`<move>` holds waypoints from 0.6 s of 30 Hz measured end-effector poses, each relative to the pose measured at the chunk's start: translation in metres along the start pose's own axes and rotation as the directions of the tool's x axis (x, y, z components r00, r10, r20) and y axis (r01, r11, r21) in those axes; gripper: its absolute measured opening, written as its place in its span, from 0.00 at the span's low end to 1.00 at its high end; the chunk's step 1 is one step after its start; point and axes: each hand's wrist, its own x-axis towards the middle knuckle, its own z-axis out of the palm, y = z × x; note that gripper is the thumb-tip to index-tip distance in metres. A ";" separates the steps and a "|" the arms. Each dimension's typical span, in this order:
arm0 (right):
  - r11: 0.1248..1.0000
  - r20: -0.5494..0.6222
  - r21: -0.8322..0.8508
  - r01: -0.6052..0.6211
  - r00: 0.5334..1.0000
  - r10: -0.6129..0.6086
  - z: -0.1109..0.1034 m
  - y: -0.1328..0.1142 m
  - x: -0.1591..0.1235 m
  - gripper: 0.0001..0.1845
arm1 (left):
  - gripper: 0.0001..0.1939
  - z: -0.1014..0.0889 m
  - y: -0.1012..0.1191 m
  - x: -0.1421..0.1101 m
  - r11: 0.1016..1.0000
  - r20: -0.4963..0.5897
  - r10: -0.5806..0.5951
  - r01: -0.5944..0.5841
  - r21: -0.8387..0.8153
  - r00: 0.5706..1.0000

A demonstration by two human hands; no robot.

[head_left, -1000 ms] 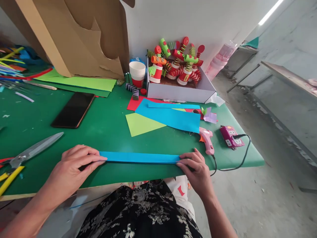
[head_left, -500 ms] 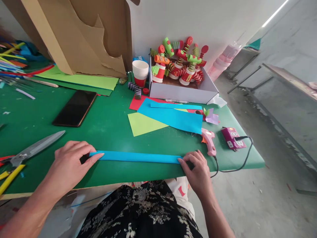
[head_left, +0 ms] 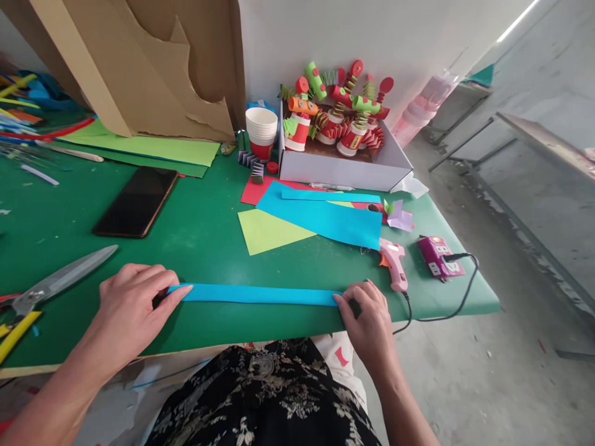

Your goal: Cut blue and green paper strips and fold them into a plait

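A long blue paper strip (head_left: 260,295) stretches sideways just above or on the green table near its front edge; I cannot tell whether it touches. My left hand (head_left: 139,300) pinches its left end between thumb and fingers. At the other end, my right hand (head_left: 367,313) grips the strip the same way. Beyond it lie a wide blue paper sheet (head_left: 325,224) with a narrower blue strip (head_left: 330,197) on top, and a light green paper piece (head_left: 274,233). Large scissors (head_left: 65,275) with yellow and red handles rest left of my left hand.
A pink glue gun (head_left: 394,263) lies by my right hand, its cord running to a purple power adapter (head_left: 439,257). A phone (head_left: 136,202) is at left. Behind stand paper cups (head_left: 261,127) and a white box (head_left: 344,175) of paper figures. Cardboard (head_left: 204,111) leans at the back.
Both hands keep hold of the blue paper strip in nearly the same place. The camera view has shifted very slightly; nothing else has visibly moved.
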 end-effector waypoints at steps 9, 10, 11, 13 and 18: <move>1.000 -0.011 -0.010 0.008 1.000 -0.008 0.000 -0.003 0.000 0.12 | 0.20 -0.001 0.004 0.001 1.000 0.002 -0.011 0.011 0.006 1.000; 1.000 -0.011 -0.017 0.007 1.000 -0.008 0.000 -0.003 0.000 0.12 | 0.20 -0.001 0.004 0.001 1.000 0.007 -0.009 0.009 0.008 1.000; 1.000 -0.009 -0.027 0.009 1.000 -0.009 0.000 -0.003 0.000 0.12 | 0.21 -0.001 0.004 0.002 1.000 0.011 -0.009 0.009 0.013 1.000; 0.998 -0.003 -0.052 0.019 1.000 -0.019 0.000 -0.003 -0.001 0.12 | 0.21 0.001 0.004 0.002 0.999 0.014 -0.008 0.007 0.034 1.000; 0.996 0.000 -0.082 0.039 0.999 -0.039 0.001 -0.004 -0.001 0.13 | 0.22 0.004 0.002 0.002 0.994 0.008 0.031 -0.031 0.104 0.999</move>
